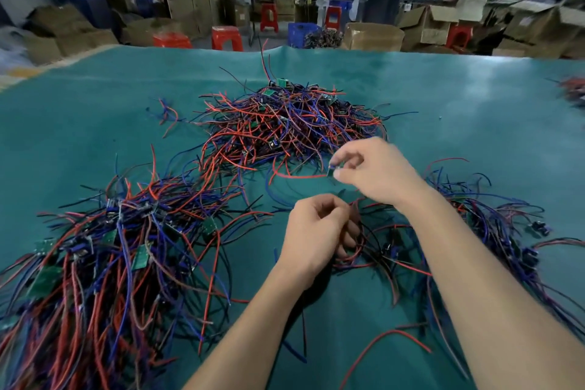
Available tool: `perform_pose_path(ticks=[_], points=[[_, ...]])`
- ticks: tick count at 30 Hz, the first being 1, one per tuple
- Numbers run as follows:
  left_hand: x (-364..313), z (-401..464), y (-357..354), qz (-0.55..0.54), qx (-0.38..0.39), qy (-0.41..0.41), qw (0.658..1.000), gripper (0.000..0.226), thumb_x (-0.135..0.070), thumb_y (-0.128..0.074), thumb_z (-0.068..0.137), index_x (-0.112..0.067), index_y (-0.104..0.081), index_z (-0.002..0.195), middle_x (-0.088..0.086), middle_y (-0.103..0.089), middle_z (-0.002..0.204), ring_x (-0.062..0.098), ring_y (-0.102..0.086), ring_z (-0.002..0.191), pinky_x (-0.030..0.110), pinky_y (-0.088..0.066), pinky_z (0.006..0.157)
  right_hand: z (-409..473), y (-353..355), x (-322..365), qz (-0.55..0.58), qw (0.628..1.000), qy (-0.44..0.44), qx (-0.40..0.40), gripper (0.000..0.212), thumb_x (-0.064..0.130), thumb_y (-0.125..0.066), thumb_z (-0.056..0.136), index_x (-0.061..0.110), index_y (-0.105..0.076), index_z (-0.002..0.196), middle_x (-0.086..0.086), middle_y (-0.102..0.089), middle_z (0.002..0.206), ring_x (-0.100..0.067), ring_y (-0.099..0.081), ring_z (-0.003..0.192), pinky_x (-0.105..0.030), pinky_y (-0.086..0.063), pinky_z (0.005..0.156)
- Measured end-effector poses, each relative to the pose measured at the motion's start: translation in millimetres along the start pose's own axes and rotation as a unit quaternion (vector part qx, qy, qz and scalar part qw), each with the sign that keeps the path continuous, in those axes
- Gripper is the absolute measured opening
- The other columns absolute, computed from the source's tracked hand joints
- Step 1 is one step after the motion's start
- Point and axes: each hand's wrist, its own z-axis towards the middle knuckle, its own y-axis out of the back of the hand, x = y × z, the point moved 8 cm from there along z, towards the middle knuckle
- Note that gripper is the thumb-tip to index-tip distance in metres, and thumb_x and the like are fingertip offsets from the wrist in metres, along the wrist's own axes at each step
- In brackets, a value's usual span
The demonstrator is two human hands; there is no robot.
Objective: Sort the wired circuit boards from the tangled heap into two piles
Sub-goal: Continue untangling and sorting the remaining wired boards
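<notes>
Right hand: the right hand (376,172) is raised just near of the tangled heap (285,127), thumb and forefinger pinching a small circuit board (332,171) at its edge.
Board's wires: a red wire (297,176) and a blue one trail left from the pinched board, so its long axis runs left toward the heap's near edge, not toward the wrist.
Left hand: the left hand (316,231) sits nearer the person, fingers curled into dark and red wires of the right pile (474,225); it seems to grip them, though the fingertips are partly hidden.
Left pile: the left pile (104,256) lies well apart across the green mat (443,98), to the near left.
Judgement: the board looks freshly drawn from the heap and not yet placed. The right pile lies just beside both hands, so a drop there is the shorter move; the trailing wires may still snag in the heap.
</notes>
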Motion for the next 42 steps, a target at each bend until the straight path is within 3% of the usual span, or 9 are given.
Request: perform_pose_path(ticks=[3,10,17,22,25,27,32,38,42], points=[[-2.4,0.9,0.8,-0.026,0.0,-0.016,1.0,0.023,0.004,-0.042,0.094,-0.005,-0.062,0.087,0.008,-0.066,0.065,0.014,-0.055,0.046,0.021,-0.042,0.037,-28.3,46.6,11.5,0.086,0.972,0.07,-0.207,0.018,0.017,-0.076,0.084,0.033,-0.073,0.089,0.012,-0.068,0.077,0.001,-0.051,0.056,-0.008,-0.036,0.058],[-5.0,5.2,1.6,-0.161,0.038,0.027,0.986,0.058,-0.051,-0.04,0.099,-0.015,-0.072,0.067,0.009,-0.069,0.066,0.014,-0.059,0.044,0.018,-0.039,0.036,-90.3,21.2,11.7,0.174,0.951,0.105,-0.234,0.043,-0.005,-0.072,0.086,0.036,-0.074,0.096,0.011,-0.076,0.097,-0.008,-0.074,0.085,-0.03,-0.061,0.083],[-7.8,-1.8,-2.5,-0.08,0.054,-0.033,0.995,0.019,-0.012,-0.056,0.099,-0.011,-0.068,0.084,0.005,-0.069,0.071,0.008,-0.057,0.052,0.017,-0.042,0.047,-94.5,9.8,-9.7,0.28,0.926,0.041,-0.25,0.039,-0.013,-0.065,0.084,0.022,-0.081,0.081,0.006,-0.077,0.103,-0.003,-0.072,0.098,-0.015,-0.054,0.082],[-7.5,-1.6,-4.5,-0.052,0.058,-0.048,0.996,0.026,-0.018,-0.05,0.103,-0.013,-0.071,0.089,0.006,-0.068,0.072,0.01,-0.055,0.056,0.018,-0.042,0.048,-89.6,0.6,-18.9,0.469,0.854,-0.018,-0.223,0.037,-0.014,-0.066,0.083,0.017,-0.082,0.07,-0.002,-0.081,0.095,-0.013,-0.076,0.097,-0.02,-0.057,0.081],[-5.1,0.4,0.1,-0.047,0.035,-0.049,0.997,0.025,-0.017,-0.049,0.104,-0.012,-0.07,0.09,0.001,-0.062,0.062,0.01,-0.052,0.051,0.017,-0.041,0.045,-85.5,-14.7,-30.0,0.667,0.719,-0.081,-0.177,0.03,-0.013,-0.057,0.079,0.004,-0.078,0.067,-0.018,-0.078,0.089,-0.025,-0.077,0.1,-0.026,-0.06,0.086],[-5.5,1.6,1.4,-0.035,0.03,-0.05,0.998,0.023,-0.017,-0.047,0.104,-0.009,-0.067,0.094,0.0,-0.06,0.059,0.01,-0.05,0.048,0.018,-0.04,0.044,-85.5,-19.0,-39.1,0.69,0.69,-0.123,-0.18,0.023,-0.009,-0.056,0.082,-0.001,-0.074,0.071,-0.021,-0.077,0.09,-0.026,-0.077,0.097,-0.033,-0.062,0.089],[-4.4,-2.8,-7.1,0.012,0.066,-0.042,0.997,0.023,-0.015,-0.048,0.103,-0.003,-0.062,0.089,0.001,-0.059,0.058,0.01,-0.048,0.046,0.017,-0.039,0.043,-84.0,-19.9,-43.5,0.538,0.812,-0.153,-0.165,0.023,0.015,-0.07,0.093,0.013,-0.078,0.072,-0.007,-0.075,0.083,-0.02,-0.069,0.074,-0.035,-0.059,0.073],[-5.9,-4.1,-10.9,0.048,0.086,-0.047,0.994,0.027,-0.017,-0.053,0.101,-0.011,-0.071,0.081,0.001,-0.049,0.048,0.008,-0.034,0.038,0.015,-0.028,0.039,-82.1,-23.3,-46.2,0.595,0.787,-0.138,-0.083,0.008,0.018,-0.081,0.077,0.01,-0.082,0.079,-0.011,-0.069,0.088,-0.021,-0.066,0.079,-0.03,-0.057,0.065],[-8.5,-2.7,-8.6,0.076,0.084,-0.062,0.992,0.027,-0.021,-0.057,0.098,-0.011,-0.071,0.077,-0.004,-0.041,0.044,0.006,-0.032,0.039,0.016,-0.027,0.042,-81.9,1.4,-58.1,0.421,0.878,-0.091,-0.209,0.021,0.011,-0.082,0.085,0.017,-0.076,0.066,0.008,-0.073,0.074,-0.005,-0.062,0.068,-0.02,-0.047,0.064]])
